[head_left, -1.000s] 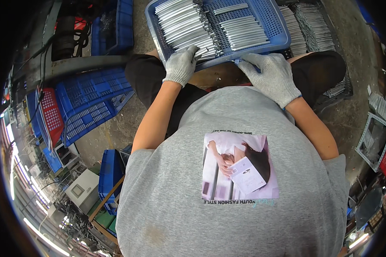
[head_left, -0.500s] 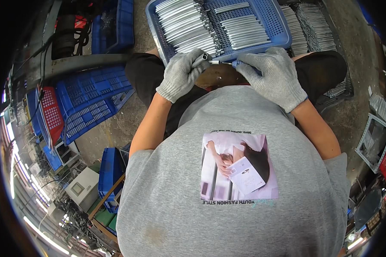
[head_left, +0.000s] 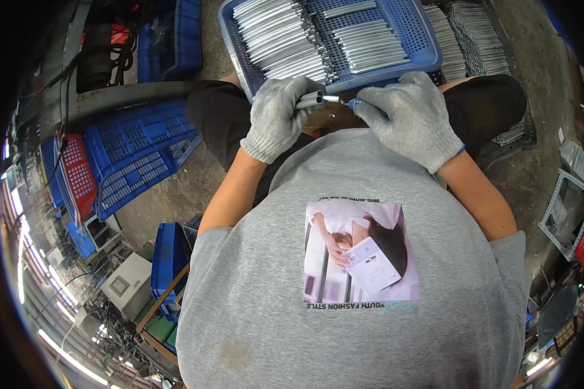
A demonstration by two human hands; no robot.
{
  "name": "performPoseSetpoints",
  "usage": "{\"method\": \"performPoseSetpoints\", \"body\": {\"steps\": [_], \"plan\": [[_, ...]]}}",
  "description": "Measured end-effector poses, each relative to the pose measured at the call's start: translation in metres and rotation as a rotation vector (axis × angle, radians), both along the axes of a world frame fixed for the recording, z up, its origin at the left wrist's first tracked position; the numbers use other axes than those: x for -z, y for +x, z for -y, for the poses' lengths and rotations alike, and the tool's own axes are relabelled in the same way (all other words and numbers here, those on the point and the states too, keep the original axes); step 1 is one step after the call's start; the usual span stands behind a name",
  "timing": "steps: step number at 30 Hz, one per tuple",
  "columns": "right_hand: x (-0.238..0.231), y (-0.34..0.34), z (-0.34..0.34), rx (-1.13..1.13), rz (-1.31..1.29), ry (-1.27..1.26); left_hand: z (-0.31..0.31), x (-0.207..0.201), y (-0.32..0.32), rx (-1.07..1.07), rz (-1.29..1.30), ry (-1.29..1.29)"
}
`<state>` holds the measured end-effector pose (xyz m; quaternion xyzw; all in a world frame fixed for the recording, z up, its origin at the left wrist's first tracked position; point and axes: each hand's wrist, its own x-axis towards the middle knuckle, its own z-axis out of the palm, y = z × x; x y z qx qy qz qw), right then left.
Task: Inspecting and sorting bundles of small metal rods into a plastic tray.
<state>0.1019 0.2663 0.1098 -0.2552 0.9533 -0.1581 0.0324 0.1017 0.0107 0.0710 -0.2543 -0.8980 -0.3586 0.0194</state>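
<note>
My left hand (head_left: 276, 115), in a grey knit glove, is closed around short metal tubes (head_left: 310, 99), with open ends facing right. I cannot tell exactly how many tubes are in the grip. My gloved right hand (head_left: 412, 117) is closed on a blue-handled tool (head_left: 355, 103), most of its handle hidden by the fingers. A bright metal piece (head_left: 331, 99) lies between the tool and the tube ends; whether it touches the tubes is unclear. Just beyond both hands, a blue perforated basket (head_left: 334, 83) holds rows of silver metal tubes (head_left: 282, 39).
A dark crate (head_left: 499, 39) with more metal rods stands at the far right. Blue baskets (head_left: 143, 139) and a red basket (head_left: 78, 172) lean at the left. A grey metal beam (head_left: 136, 97) runs beside my left knee. A white box (head_left: 126, 283) sits at lower left.
The tubes in my left hand have turned so their open ends face more to the right. That hand has shifted slightly right and down; my right hand stays close to its place.
</note>
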Motion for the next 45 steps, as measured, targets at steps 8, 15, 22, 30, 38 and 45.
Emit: {"method": "performPoseSetpoints", "body": {"steps": [8, 15, 22, 30, 38, 45], "plan": [[-0.004, -0.009, -0.001, 0.034, -0.025, -0.141, -0.003, -0.002, 0.001, -0.028, -0.146, -0.070], [-0.002, -0.009, 0.003, 0.022, 0.010, -0.144, -0.001, -0.002, 0.000, -0.056, -0.120, -0.005], [-0.017, -0.018, 0.011, 0.022, 0.086, -0.193, 0.003, 0.001, -0.002, -0.069, -0.147, 0.019], [-0.027, -0.022, 0.022, 0.024, 0.164, -0.148, 0.012, 0.009, -0.007, -0.092, -0.167, 0.033], [-0.040, -0.028, 0.043, 0.226, 0.239, -0.204, 0.030, 0.011, -0.031, -0.070, -0.208, 0.039], [-0.033, -0.035, 0.054, 0.226, -0.057, -0.088, 0.044, 0.023, -0.058, -0.125, 0.076, -0.183]]}}
